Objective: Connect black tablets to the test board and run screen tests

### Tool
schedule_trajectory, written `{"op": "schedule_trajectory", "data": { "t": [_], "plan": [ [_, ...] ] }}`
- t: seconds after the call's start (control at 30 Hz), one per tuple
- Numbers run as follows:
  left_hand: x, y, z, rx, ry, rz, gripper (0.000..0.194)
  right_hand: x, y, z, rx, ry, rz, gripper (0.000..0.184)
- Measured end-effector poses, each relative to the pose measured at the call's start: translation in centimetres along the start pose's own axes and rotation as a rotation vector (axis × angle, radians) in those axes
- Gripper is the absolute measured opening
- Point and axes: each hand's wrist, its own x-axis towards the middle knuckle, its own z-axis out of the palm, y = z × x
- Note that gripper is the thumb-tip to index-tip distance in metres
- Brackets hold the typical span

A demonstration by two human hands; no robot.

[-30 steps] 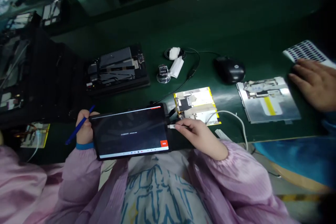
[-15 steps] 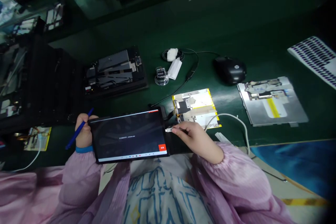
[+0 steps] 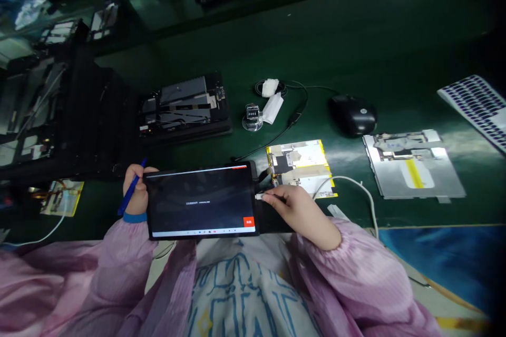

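1. Green bench mat (image 3: pixel 379 63) spreads across the scene; my dark tablet (image 3: pixel 200 200) lies nearest me, long axis left to right.
2. My left hand (image 3: pixel 138 189), closed on a blue pen (image 3: pixel 122 207), touches the tablet's left edge.
3. My right hand (image 3: pixel 300 216), nearer the tablet's right edge, pinches a white cable plug (image 3: pixel 260 196) just beside that edge.

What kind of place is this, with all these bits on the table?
It looks like a factory or workshop for tablets. The green workbench holds opened tablets showing their inner parts, a tablet with its screen on sits at the bench edge, and the person wears a pink work coat.
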Motion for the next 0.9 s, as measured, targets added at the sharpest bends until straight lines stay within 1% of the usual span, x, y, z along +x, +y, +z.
{"op": "schedule_trajectory", "data": {
  "t": [0.1,0.23,0.33,0.4,0.43,0.5,0.57,0.63,0.73,0.8,0.9],
  "plan": [
    [0.1,-0.3,-0.2,-0.026,0.010,0.007,0.063,0.1,0.0,0.0,-0.009,-0.024,0.002,0.027],
    [0.3,-0.8,-0.5,-0.056,-0.025,0.035,0.060,0.0,0.1,0.1,-0.007,-0.042,0.005,0.028],
    [0.3,-1.3,-0.9,-0.074,-0.032,0.034,0.061,-0.3,0.1,0.4,-0.012,-0.002,-0.011,0.024],
    [0.3,-1.5,-1.2,-0.067,-0.035,0.016,0.063,-0.7,0.1,0.8,-0.055,0.078,-0.048,0.020],
    [0.3,-1.5,-1.2,-0.062,-0.037,0.006,0.064,-1.0,0.1,1.0,-0.086,0.139,-0.077,0.018],
    [0.1,-1.6,-1.4,-0.062,-0.037,-0.007,0.063,-1.5,0.0,1.3,-0.155,0.290,-0.153,0.017],
    [0.0,-1.6,-1.4,-0.069,-0.031,-0.018,0.062,-1.9,-0.1,1.5,-0.222,0.428,-0.236,0.022],
    [-0.1,-1.6,-1.4,-0.073,-0.031,-0.029,0.064,-2.2,-0.3,1.7,-0.287,0.482,-0.313,0.021],
    [-0.2,-1.7,-1.5,-0.086,-0.045,-0.042,0.065,-2.3,-0.3,1.9,-0.367,0.439,-0.386,0.002],
    [-0.2,-1.7,-1.6,-0.098,-0.053,-0.041,0.064,-2.3,-0.2,1.9,-0.396,0.379,-0.400,0.010],
    [-0.3,-1.9,-1.9,-0.089,-0.073,-0.031,0.063,-2.2,0.1,2.0,-0.414,0.252,-0.396,0.017]
  ]
}}
